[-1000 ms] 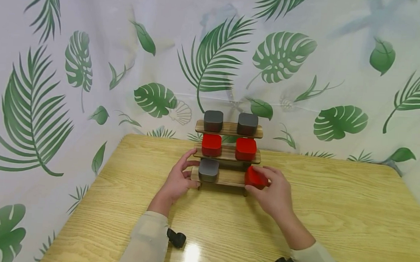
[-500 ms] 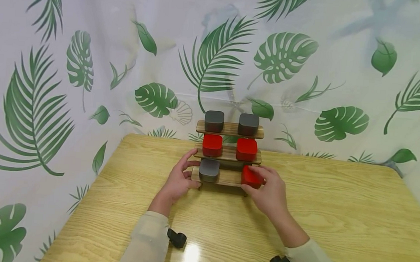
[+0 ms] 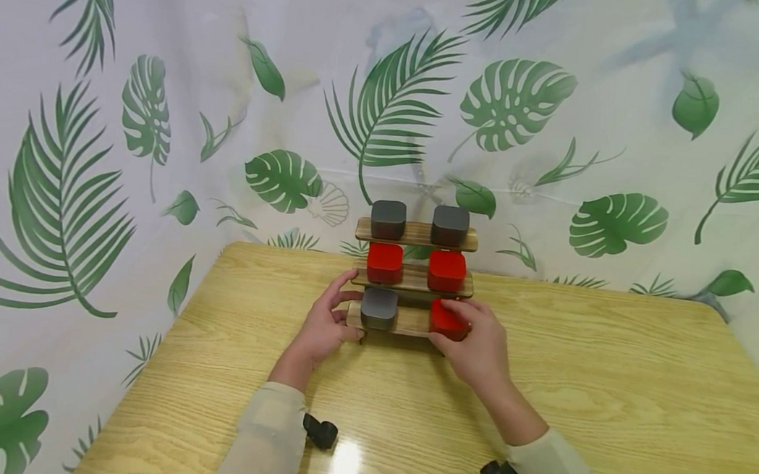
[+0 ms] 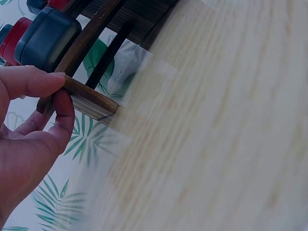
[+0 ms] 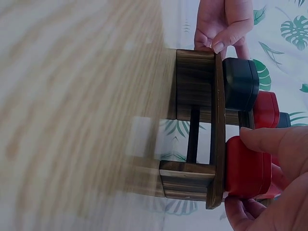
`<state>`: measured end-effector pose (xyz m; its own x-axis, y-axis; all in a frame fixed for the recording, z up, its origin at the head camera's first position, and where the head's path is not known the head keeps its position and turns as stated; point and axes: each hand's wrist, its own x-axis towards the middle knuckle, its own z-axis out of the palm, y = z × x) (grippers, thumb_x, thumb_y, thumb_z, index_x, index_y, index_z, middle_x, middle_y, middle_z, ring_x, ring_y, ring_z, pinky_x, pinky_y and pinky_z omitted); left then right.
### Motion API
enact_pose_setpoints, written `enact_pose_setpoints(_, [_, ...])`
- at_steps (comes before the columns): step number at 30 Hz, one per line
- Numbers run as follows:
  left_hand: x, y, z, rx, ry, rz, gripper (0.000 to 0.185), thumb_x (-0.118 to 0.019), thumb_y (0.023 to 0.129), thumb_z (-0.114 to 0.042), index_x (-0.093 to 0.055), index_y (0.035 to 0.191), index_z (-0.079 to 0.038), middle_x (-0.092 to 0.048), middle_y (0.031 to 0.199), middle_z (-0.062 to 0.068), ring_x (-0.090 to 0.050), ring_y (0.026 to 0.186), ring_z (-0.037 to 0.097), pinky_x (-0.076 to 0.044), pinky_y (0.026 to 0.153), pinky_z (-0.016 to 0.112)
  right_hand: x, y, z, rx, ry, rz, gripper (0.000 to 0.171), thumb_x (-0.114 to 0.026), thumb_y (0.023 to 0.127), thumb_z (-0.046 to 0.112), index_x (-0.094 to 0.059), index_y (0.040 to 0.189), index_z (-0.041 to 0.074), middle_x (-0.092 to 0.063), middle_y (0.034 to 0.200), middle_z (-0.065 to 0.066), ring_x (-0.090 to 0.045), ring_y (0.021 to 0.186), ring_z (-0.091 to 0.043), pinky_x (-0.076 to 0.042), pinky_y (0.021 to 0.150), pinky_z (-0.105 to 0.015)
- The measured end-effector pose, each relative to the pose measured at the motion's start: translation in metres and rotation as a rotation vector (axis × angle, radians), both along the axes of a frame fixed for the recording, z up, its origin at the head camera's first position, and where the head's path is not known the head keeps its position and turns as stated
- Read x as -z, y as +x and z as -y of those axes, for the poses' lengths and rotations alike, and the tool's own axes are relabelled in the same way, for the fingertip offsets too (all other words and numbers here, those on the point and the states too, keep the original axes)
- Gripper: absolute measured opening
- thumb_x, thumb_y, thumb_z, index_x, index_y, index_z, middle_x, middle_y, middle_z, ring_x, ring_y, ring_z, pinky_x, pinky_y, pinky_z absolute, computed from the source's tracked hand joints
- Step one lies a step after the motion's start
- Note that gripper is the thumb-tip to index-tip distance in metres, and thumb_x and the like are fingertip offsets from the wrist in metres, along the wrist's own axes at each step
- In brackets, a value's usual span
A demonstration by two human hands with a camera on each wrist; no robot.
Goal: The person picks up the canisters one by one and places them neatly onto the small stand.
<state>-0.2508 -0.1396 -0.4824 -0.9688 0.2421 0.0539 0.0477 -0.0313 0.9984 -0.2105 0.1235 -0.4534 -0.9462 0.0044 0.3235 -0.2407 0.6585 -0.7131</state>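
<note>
A small three-step wooden shelf (image 3: 407, 321) stands on the table. Two grey boxes (image 3: 388, 219) sit on its top step and two red boxes (image 3: 385, 263) on the middle step. On the bottom step a grey box (image 3: 378, 309) sits at the left. My right hand (image 3: 477, 344) grips a red box (image 3: 446, 321) on the right end of that step (image 5: 219, 134); the right wrist view shows the red box (image 5: 248, 166) resting against the board. My left hand (image 3: 325, 324) pinches the shelf's left end (image 4: 89, 98) between thumb and fingers.
The wooden table (image 3: 604, 410) spreads wide on both sides of the shelf. A leaf-print curtain (image 3: 165, 108) hangs close behind and to the left. Black wrist camera mounts (image 3: 320, 431) sit on both sleeves.
My right hand has carried the red box leftward and down onto the bottom step's right end. The left hand has stayed on the shelf's left end.
</note>
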Motion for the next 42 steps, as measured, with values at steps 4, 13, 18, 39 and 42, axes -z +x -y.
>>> enact_pose_setpoints(4, [-0.001, 0.002, -0.001, -0.019, 0.006, -0.014, 0.105, -0.062, 0.071, 0.030, -0.035, 0.156, -0.027, -0.050, 0.140, 0.017, -0.056, 0.096, 0.035, -0.044, 0.062, 0.033, 0.001, -0.001, 0.003, 0.004, 0.000, -0.015, 0.050, -0.090, 0.073, 0.012, -0.073, 0.120, 0.009, -0.061, 0.124, -0.018, -0.058, 0.110, -0.038, -0.050, 0.089, -0.049])
enact_pose_setpoints(13, [0.002, 0.002, -0.003, -0.037, 0.008, -0.030, 0.107, -0.063, 0.070, 0.030, -0.040, 0.152, -0.035, -0.055, 0.135, 0.012, -0.056, 0.092, 0.035, -0.042, 0.063, 0.034, 0.002, -0.002, 0.006, 0.015, 0.004, -0.020, 0.050, -0.090, 0.073, 0.013, -0.073, 0.120, 0.009, -0.061, 0.122, -0.017, -0.058, 0.110, -0.037, -0.050, 0.089, -0.050])
enact_pose_setpoints(18, [0.001, 0.001, -0.003, -0.035, 0.008, -0.023, 0.108, -0.064, 0.070, 0.030, -0.041, 0.151, -0.037, -0.055, 0.135, 0.010, -0.057, 0.092, 0.035, -0.045, 0.074, 0.037, 0.002, -0.001, 0.006, 0.019, -0.001, -0.029, 0.050, -0.090, 0.073, 0.013, -0.073, 0.120, 0.009, -0.061, 0.122, -0.018, -0.058, 0.109, -0.038, -0.050, 0.089, -0.051])
enact_pose_setpoints(39, [0.003, -0.003, -0.005, -0.033, -0.033, -0.011, 0.101, -0.062, 0.074, 0.024, -0.038, 0.154, -0.033, -0.048, 0.141, 0.016, -0.054, 0.102, 0.036, -0.050, 0.071, 0.035, 0.000, 0.009, -0.005, 0.025, -0.022, -0.021, 0.058, -0.087, 0.078, 0.018, -0.067, 0.132, 0.010, -0.055, 0.133, -0.020, -0.052, 0.117, -0.038, -0.051, 0.085, -0.051])
enact_pose_setpoints(42, [-0.003, -0.001, -0.005, -0.078, -0.043, -0.024, 0.091, -0.062, 0.078, 0.011, -0.038, 0.155, -0.032, -0.041, 0.147, 0.015, -0.050, 0.116, 0.041, -0.049, 0.081, 0.042, -0.002, 0.010, -0.008, 0.048, -0.030, -0.082, 0.061, -0.084, 0.081, 0.023, -0.062, 0.137, 0.010, -0.056, 0.128, -0.019, -0.053, 0.112, -0.037, -0.050, 0.084, -0.053])
